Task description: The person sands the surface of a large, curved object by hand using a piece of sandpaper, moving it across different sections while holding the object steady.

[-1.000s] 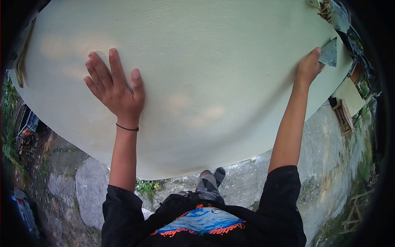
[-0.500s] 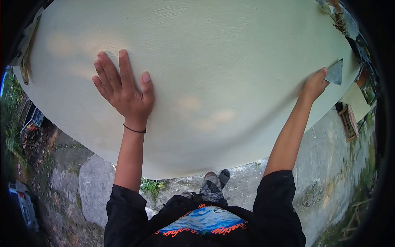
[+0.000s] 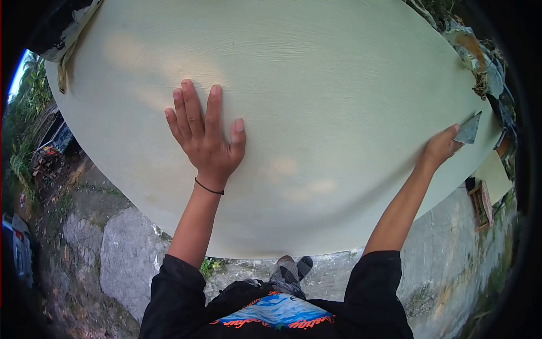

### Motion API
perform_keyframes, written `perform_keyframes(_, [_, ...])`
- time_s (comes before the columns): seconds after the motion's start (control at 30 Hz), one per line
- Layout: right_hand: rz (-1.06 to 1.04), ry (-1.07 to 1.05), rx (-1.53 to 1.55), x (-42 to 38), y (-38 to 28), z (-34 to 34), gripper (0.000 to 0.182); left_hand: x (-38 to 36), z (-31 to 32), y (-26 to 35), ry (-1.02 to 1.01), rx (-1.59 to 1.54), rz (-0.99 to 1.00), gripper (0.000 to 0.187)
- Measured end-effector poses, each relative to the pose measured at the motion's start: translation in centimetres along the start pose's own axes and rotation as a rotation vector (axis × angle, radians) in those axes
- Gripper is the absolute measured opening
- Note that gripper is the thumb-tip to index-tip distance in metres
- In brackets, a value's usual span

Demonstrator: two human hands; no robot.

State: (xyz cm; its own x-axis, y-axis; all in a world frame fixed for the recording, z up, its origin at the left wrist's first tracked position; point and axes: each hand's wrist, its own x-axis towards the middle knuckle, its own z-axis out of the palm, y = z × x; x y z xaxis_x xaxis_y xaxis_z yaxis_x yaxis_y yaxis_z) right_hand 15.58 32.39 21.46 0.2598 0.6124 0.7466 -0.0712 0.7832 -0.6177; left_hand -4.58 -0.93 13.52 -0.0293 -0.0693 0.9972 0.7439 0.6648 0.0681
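Note:
A large pale greenish-white sheet (image 3: 316, 141) with a smooth face and faint ridged streaks near its top fills most of the view. Flat on its left half lies my left hand (image 3: 212, 138), fingers stretched and thumb apart, holding nothing. My right hand (image 3: 442, 147) is closed around a scraper, or putty knife, near the sheet's right edge. The grey metal blade (image 3: 468, 130) of this scraper points up and right, over the sheet. Its handle is hidden inside my fingers.
Crumpled, torn material (image 3: 477, 53) hangs along the upper right edge, and a peeling flap (image 3: 70, 42) is at the upper left. Below is cracked concrete ground (image 3: 132, 257). A wooden frame (image 3: 481, 204) stands at right, a vehicle (image 3: 18, 246) at far left.
The view has shifted and tilted a little. My left hand appears farther right and slightly lower. My right hand, still with the scraper, appears lower in view.

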Motion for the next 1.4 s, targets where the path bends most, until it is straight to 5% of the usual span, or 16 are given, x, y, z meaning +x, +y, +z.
perform_keyframes(0.07, [-0.339,0.047,-0.225,-4.6,-3.3,2.4,0.062,-0.1,-0.1,0.1,0.008,-0.011,0.005,0.052])
perform_keyframes(0.2, [-1.575,-0.653,-0.468,-14.1,-2.1,0.7,0.046,0.1,-0.2,-0.1,0.003,-0.004,0.014,0.051])
perform_keyframes(0.3, [-1.453,-0.607,-0.355,-7.9,-1.2,-0.4,0.042,0.1,-0.4,-0.1,-0.014,-0.007,0.025,0.052])
perform_keyframes(0.37, [-1.005,-0.255,-0.359,-2.5,-1.6,-0.5,0.043,0.1,-0.4,-0.1,-0.011,-0.007,0.02,0.051])
perform_keyframes(0.43, [-0.107,-0.137,0.032,2.1,1.6,-1.3,0.054,0.0,-0.4,0.2,-0.006,-0.009,0.003,0.051])
perform_keyframes(0.47, [0.078,-0.002,0.1,2.7,1.6,-1.5,0.055,0.0,-0.3,0.1,-0.005,-0.009,0.008,0.051])
perform_keyframes(0.5, [0.073,-0.002,0.102,1.7,1.0,-1.0,0.055,0.0,-0.3,0.1,-0.001,-0.007,0.014,0.051])
perform_keyframes(0.57, [-0.285,0.102,-0.222,-3.8,-1.9,1.7,0.052,-0.1,-0.5,0.0,-0.001,-0.008,0.015,0.051])
perform_keyframes(0.7, [-1.527,-0.646,-0.44,-12.4,-1.6,-0.2,0.045,0.0,-0.4,0.0,0.008,-0.014,0.014,0.051])
perform_keyframes(0.8, [-1.374,-0.547,-0.348,-7.1,-0.4,-0.7,0.041,0.0,-0.3,0.0,0.019,-0.011,0.012,0.051])
perform_keyframes(0.93, [-0.405,-0.137,-0.094,-0.1,-2.7,0.2,0.049,-0.1,-0.3,0.2,0.004,-0.003,-0.002,0.051])
perform_keyframes(1.03, [-0.397,0.042,-0.142,-4.4,-6.1,3.6,0.048,-0.1,-0.3,0.1,0.021,-0.011,0.008,0.05])
perform_keyframes(1.13, [-1.122,-0.575,-0.36,-13.6,-10.2,4.4,0.067,0.1,-0.2,0.0,0.018,-0.023,0.015,0.05])
perform_keyframes(1.23, [-1.371,-0.616,-0.265,-12.6,-9.8,4.7,0.059,-0.1,-0.5,-0.2,-0.004,-0.028,0.01,0.049])
perform_keyframes(1.37, [-0.764,-0.126,-0.147,-5.0,-7.4,4.1,0.04,-0.1,-0.4,-0.2,0.02,-0.028,0.011,0.048])
perform_keyframes(1.4, [-0.556,-0.155,-0.125,-4.0,-7.2,3.4,0.042,-0.2,-0.4,-0.2,0.02,-0.026,0.011,0.048])
